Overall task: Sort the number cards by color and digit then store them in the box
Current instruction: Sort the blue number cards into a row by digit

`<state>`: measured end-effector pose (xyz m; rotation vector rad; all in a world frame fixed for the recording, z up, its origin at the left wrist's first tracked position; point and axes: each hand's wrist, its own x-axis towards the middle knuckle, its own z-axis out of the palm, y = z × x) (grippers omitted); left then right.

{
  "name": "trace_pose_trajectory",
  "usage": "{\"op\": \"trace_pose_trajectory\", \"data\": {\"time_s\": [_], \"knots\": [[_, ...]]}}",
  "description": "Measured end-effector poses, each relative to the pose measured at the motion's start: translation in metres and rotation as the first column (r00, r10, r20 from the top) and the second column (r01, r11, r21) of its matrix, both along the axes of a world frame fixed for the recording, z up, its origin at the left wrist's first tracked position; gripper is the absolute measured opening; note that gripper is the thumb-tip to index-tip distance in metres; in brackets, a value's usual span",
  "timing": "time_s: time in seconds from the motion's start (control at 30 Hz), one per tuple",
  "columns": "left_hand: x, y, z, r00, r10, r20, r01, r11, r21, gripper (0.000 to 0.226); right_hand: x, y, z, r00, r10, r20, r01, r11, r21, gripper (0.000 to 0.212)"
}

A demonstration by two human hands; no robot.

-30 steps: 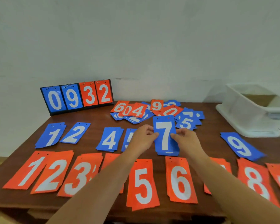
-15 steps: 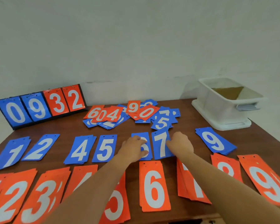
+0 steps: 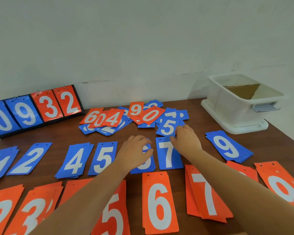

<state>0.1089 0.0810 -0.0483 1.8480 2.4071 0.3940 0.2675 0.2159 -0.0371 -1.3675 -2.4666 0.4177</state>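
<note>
The blue 7 card (image 3: 168, 155), held up a second ago, now lies on the table (image 3: 58, 133) in the blue row. The right hand (image 3: 187, 141) has left it and touches the loose blue 5 card (image 3: 167, 127).

Palm-down left hand (image 3: 134, 154), fingers relaxed, right hand (image 3: 187, 141) farther forward

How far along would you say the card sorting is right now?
Done: blue piles and orange piles lie in two digit-ordered rows. In hand: the right hand is at the loose blue 5 card edging the mixed heap; the left hand rests on the blue pile beside the 7s. Left: that heap needs sorting, and no cards show in the white box.
</note>
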Motion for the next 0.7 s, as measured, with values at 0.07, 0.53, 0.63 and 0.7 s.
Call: {"op": "trace_pose_trajectory", "data": {"time_s": [0.07,0.53,0.63,0.7], "knots": [[0.005,0.012,0.001,0.998,-0.059,-0.011,0.059,0.998,-0.02,0.044,-0.009,0.011,-0.001,0.998,0.059,-0.014,-0.059,0.998,0.009,0.034],[0.004,0.041,-0.015,0.985,-0.172,-0.016,0.167,0.975,-0.145,0.055,-0.045,0.061,-0.017,0.992,0.103,0.073,-0.11,0.988,0.112,0.026],[0.006,0.042,-0.007,0.99,-0.1,0.096,0.101,0.995,-0.006,0.044,-0.038,0.055,-0.011,0.994,0.058,-0.09,-0.037,0.976,0.213,0.03],[0.01,0.044,0.009,0.913,0.075,0.402,-0.13,0.986,0.109,0.038,-0.031,0.044,-0.005,0.954,0.141,-0.266,-0.051,0.946,0.319,0.028]]}}
